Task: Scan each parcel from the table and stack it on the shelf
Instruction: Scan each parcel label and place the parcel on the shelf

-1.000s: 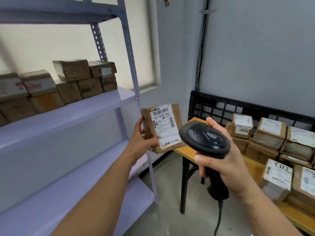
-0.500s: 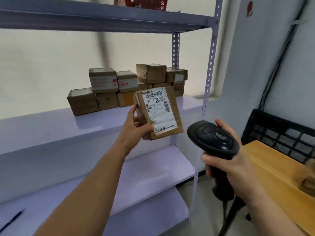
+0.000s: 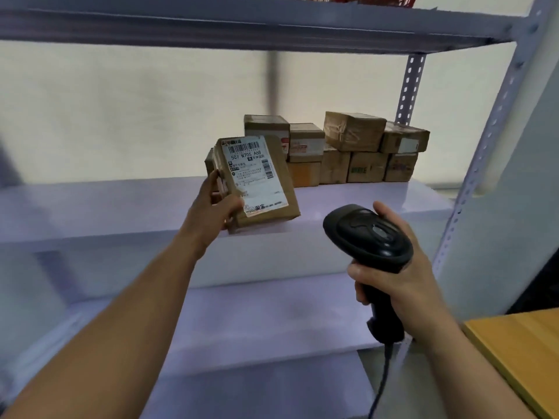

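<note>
while left hand [image 3: 216,211] pinches parcel [image 3: 257,176] above shelf edge [image 3: 106,241] (bare board leftward), right hand [image 3: 405,285] clasps scanner [image 3: 367,234].

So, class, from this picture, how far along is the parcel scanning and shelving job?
Done: several parcels sit stacked in two layers on the middle shelf. In hand: the left hand grips a labelled parcel before that shelf; the right hand holds the scanner; whether it was scanned cannot be told. Left: setting this parcel on the stack. Only a corner of the table shows, so remaining parcels are unknown.
</note>
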A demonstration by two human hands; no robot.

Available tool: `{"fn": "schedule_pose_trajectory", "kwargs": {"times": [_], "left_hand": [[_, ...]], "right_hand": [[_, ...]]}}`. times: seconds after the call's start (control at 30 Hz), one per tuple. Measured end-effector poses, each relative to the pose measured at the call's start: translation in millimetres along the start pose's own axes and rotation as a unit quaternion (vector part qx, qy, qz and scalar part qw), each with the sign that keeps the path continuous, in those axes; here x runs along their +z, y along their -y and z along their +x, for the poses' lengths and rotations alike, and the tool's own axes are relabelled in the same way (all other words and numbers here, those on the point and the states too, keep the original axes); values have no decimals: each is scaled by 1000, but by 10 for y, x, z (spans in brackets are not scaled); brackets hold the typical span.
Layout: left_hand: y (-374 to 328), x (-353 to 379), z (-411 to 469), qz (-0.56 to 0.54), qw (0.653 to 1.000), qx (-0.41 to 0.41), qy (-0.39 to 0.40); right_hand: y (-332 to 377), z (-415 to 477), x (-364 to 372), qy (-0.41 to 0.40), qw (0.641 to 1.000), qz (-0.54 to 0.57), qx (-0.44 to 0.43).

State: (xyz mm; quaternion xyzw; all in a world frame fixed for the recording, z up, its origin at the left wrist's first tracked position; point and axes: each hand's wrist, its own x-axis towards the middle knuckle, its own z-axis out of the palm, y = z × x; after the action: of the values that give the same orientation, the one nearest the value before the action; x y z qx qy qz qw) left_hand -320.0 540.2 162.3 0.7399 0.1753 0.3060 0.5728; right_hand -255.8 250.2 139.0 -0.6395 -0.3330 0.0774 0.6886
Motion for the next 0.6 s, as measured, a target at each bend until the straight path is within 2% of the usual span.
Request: {"fn": "schedule_pose_trajectory", "kwargs": {"times": [0.27,0.47,0.6], "left_hand": [[100,-610,197,11,992,-38,-118],[270,-1121,527,48,987,-41,-149],[394,-1398,704,105,983,-66,-134]], "right_hand": [[-97,264,333,32,999,1,-19],[-129,532,855,43,998,15,-31],[-180,706,1204,44,999,6,-29]]}}
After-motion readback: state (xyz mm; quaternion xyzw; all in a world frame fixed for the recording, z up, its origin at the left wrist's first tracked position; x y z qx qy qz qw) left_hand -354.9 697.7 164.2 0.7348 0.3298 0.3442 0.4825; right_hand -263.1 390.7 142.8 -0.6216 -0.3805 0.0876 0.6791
